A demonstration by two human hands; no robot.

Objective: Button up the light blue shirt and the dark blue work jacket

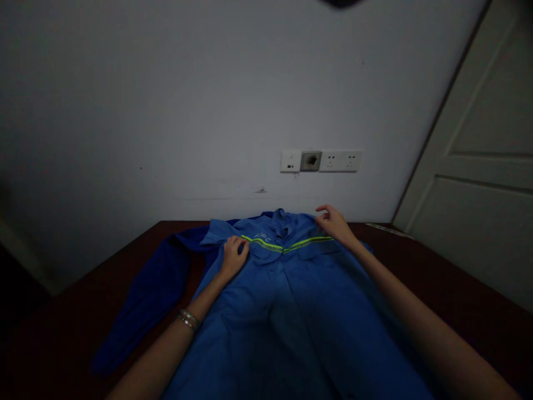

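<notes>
A light blue work jacket (254, 294) with a yellow-green stripe across the chest and white lettering lies front up, collar away from me. My left hand (234, 256), a bracelet on its wrist, is on the jacket's left side at the stripe's end. Its fingers are bent and thumb and forefinger close together on the cloth. Over the jacket's right shoulder is my right hand (334, 224), its fingers apart and nothing seen in them. A darker blue sleeve (154, 283) stretches out to the left, partly beneath the light blue cloth.
The garments lie on a dark red-brown tabletop (420, 266). Behind it rises a pale wall (200, 111) with a row of sockets and switches (340, 161). A panelled white door (478, 166) stands at the right.
</notes>
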